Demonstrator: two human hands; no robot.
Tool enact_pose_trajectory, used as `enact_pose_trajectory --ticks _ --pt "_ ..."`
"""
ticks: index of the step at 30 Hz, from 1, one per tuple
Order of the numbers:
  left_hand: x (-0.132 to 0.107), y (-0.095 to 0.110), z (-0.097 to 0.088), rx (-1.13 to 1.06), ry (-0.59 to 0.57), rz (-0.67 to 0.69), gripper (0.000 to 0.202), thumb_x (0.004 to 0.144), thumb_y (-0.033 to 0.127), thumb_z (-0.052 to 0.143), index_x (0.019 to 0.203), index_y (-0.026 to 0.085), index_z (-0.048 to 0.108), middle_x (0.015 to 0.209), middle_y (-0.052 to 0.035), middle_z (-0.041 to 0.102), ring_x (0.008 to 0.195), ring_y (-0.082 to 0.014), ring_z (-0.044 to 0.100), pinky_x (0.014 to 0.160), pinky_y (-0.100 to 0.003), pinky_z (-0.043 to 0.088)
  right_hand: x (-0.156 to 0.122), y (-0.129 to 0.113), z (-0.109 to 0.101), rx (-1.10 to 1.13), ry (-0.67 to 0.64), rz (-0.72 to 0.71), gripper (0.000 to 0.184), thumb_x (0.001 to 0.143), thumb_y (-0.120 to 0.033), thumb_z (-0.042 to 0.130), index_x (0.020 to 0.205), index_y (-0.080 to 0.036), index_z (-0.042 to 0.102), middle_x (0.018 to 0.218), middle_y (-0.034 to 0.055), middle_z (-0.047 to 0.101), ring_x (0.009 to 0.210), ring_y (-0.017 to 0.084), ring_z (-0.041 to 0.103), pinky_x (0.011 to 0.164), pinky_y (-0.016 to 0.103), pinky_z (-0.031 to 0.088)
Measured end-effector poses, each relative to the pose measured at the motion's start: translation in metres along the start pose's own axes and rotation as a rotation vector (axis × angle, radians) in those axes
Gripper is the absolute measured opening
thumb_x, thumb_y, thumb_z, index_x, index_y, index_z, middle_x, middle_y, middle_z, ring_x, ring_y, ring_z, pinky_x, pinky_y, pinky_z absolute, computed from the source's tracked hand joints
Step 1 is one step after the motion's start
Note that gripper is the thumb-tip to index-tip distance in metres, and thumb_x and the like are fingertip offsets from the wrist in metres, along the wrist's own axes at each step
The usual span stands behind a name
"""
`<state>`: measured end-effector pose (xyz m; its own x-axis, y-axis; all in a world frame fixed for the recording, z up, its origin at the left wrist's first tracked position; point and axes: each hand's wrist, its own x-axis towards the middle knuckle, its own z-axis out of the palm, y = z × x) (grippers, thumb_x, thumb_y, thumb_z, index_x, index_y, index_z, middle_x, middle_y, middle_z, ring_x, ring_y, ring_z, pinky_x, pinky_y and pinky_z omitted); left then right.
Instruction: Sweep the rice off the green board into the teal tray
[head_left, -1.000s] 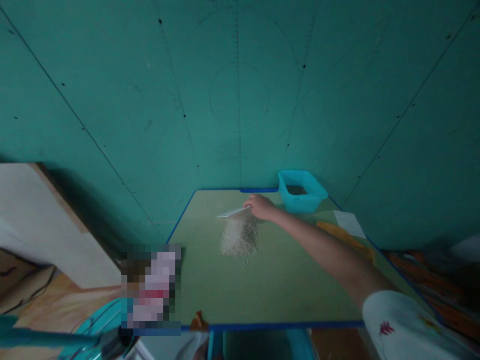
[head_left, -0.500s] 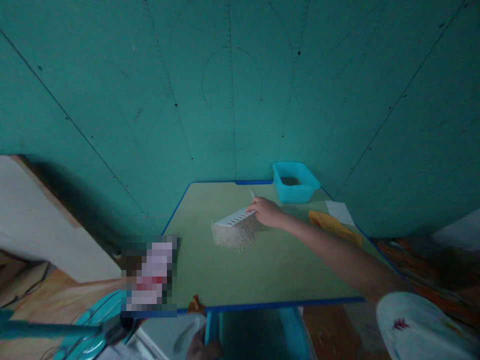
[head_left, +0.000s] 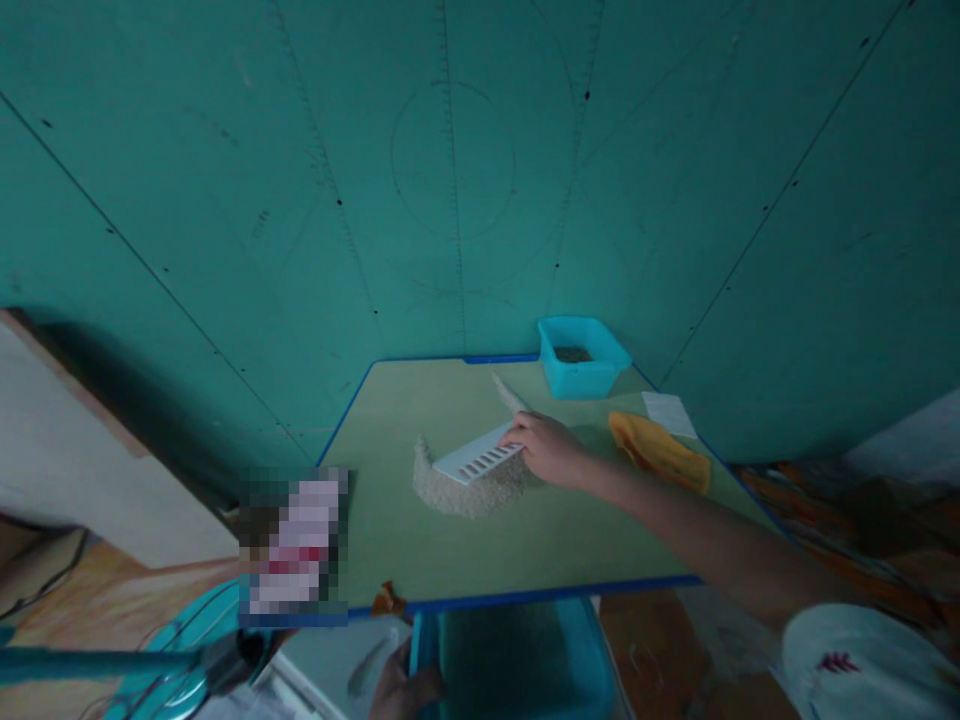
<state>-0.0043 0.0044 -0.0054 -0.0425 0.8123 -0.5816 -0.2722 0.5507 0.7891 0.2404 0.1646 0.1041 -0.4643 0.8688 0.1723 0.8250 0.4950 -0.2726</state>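
Slotted white scraper [head_left: 472,453]: moved toward the wearer over the last second; pale granules [head_left: 469,502], formerly heaped, now a crescent on its near side, thin tails left and far, so material is shifting nearward.
Right hand [head_left: 544,445]: grip closed on the scraper's right end.
Left hand [head_left: 405,685]: well nearward of the scraper, grip closed over the large blue tub's [head_left: 592,650] wall; cut off below, outer fingers unclear.
Obscured: granules beneath the scraper; tub interior, dark.
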Motion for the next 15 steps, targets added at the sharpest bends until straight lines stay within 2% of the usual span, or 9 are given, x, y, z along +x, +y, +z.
enact_pose_trajectory --ticks 5,11,15 --pt "-0.002 -0.001 -0.001 -0.013 -0.028 0.006 0.017 0.037 0.013 0.054 0.048 0.019 0.066 0.037 0.0023 0.061 0.039 -0.0192 0.052 0.044 -0.031 0.04 -0.019 -0.005 0.0 0.01 0.015 -0.017 0.044 0.071 0.0 0.044 0.1 -0.019 0.071 0.093 0.008 0.061 0.093 0.02 0.055 0.084 0.03 0.042" --pt "-0.001 -0.003 0.001 -0.063 -0.043 -0.013 0.018 0.036 0.011 0.054 0.047 0.02 0.064 0.035 0.0053 0.058 0.036 -0.0138 0.046 0.043 -0.028 0.039 -0.037 -0.009 -0.001 0.034 0.034 -0.049 0.045 0.071 0.002 0.044 0.1 -0.02 0.071 0.091 0.0075 0.06 0.093 0.019 0.054 0.085 0.03 0.042" --pt "0.001 -0.006 -0.001 -0.059 -0.042 0.001 0.012 0.037 0.013 0.057 0.045 0.021 0.061 0.034 0.0062 0.055 0.035 -0.0129 0.042 0.042 -0.028 0.038 -0.038 -0.006 -0.005 0.048 0.127 -0.044 0.045 0.073 0.002 0.043 0.1 -0.02 0.07 0.092 0.0068 0.06 0.093 0.019 0.053 0.084 0.031 0.043"
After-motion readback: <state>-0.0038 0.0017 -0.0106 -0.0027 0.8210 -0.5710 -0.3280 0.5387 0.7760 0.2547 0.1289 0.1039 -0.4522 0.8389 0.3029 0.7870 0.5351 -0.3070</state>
